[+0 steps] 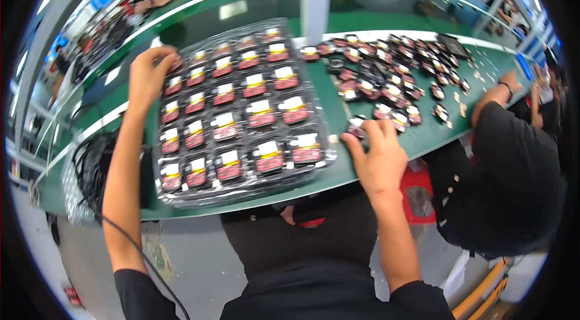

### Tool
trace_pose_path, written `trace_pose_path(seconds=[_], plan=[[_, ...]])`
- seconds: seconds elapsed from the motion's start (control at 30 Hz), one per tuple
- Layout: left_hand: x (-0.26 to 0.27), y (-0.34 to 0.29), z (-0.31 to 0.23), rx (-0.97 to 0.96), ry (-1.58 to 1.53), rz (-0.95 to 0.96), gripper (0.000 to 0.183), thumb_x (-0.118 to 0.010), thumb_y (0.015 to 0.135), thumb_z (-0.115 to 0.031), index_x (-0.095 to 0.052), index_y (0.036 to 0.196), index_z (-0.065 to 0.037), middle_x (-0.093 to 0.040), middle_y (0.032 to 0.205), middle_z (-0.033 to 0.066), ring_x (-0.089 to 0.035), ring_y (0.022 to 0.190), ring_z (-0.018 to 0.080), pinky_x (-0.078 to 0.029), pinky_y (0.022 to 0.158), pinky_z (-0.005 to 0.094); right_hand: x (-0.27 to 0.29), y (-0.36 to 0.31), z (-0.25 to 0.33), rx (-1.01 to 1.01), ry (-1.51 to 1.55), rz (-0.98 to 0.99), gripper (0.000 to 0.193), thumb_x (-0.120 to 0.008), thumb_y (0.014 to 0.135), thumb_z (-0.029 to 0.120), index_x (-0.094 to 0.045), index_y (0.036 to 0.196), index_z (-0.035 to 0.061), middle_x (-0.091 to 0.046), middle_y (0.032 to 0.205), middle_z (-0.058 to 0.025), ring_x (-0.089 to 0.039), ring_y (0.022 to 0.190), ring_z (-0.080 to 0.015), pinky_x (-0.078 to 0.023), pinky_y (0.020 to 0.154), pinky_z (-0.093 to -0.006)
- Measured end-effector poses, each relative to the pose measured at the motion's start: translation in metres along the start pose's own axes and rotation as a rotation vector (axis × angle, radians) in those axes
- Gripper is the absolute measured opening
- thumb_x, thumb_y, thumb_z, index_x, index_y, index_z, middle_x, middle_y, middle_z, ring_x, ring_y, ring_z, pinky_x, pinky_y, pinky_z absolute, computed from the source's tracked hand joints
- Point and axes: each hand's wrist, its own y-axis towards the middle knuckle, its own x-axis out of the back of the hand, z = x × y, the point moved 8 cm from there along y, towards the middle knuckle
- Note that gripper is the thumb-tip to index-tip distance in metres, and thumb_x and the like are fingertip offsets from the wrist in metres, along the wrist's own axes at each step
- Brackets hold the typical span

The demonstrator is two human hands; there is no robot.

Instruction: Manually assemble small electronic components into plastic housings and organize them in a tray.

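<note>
Blur hides whether the left hand [148, 77] grips a labelled piece [176, 64]; the right hand [383, 157] has fingers apart.

A green table [343, 167] carries black cables [92, 166] at left, a plastic tray [241, 193] mid-table, and heaped small packs [393, 89] at right.

Bright, even light; white glare on green conveyor [356, 9], glints along plastic tray [241, 195]; edges bowed, corners black, slight blur.

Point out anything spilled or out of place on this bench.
Small pale scraps lie strewn over the green bench beside the jumbled packages at right; they look like litter next to the neat rows in the clear tray.
</note>
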Motion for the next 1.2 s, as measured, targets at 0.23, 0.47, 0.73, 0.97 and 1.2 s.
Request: trace_pose_path(seconds=[0.23,0.47,0.73,0.97,1.2], plan=[[-0.013,0.003,-0.012,0.007,-0.089,0.123,0.019,-0.069,0.093,-0.014,-0.070,0.102,0.002,-0.071,0.111,0.0106,-0.065,0.102,0.0190,-0.051,0.089,0.0326,-0.004,0.000,-0.011,-0.036,0.016,-0.008,0.026,-0.079,0.083,0.033,-0.067,0.099,0.0151,-0.059,0.097,-0.0045,-0.065,0.062,-0.0294,-0.050,0.053,-0.0430],[-0.012,-0.001,-0.037,0.042,-0.008,0.169,0.018,-0.072,0.091,-0.013,-0.064,0.099,0.001,-0.067,0.093,0.0064,-0.061,0.088,0.0152,-0.050,0.078,0.0303,0.000,-0.002,-0.011,-0.025,0.012,-0.019,0.027,-0.079,0.084,0.033,-0.066,0.100,0.0144,-0.059,0.097,-0.0044,-0.065,0.059,-0.0268,-0.050,0.051,-0.0409],[0.024,-0.031,-0.119,-0.205,0.207,-0.171,0.023,-0.071,0.089,-0.012,-0.068,0.109,0.000,-0.064,0.127,0.0181,-0.060,0.119,0.0330,-0.044,0.103,0.0375,-0.002,-0.005,-0.015,-0.046,0.090,-0.005,0.023,-0.077,0.084,0.028,-0.067,0.098,0.0137,-0.061,0.101,-0.0040,-0.064,0.055,-0.0258,-0.050,0.051,-0.0406],[0.021,-0.168,-0.266,-0.730,-0.054,-0.070,0.026,-0.080,0.075,-0.006,-0.072,0.099,-0.003,-0.069,0.108,0.0163,-0.069,0.103,0.0313,-0.056,0.088,0.0428,0.029,-0.006,-0.022,-0.064,0.510,-0.097,0.020,-0.077,0.075,0.003,-0.069,0.093,0.0025,-0.068,0.108,-0.0124,-0.067,0.078,-0.0181,-0.055,0.058,-0.0319],[-0.070,-0.249,-0.263,-0.317,-0.942,0.445,0.023,-0.077,0.084,-0.005,-0.066,0.101,0.005,-0.070,0.094,0.0153,-0.073,0.084,0.0271,-0.062,0.070,0.0364,0.056,-0.048,0.008,0.105,1.018,0.072,0.047,-0.083,0.066,-0.004,-0.059,0.106,-0.0004,-0.068,0.117,-0.0242,-0.034,0.050,0.0021,-0.032,0.047,-0.0162]])
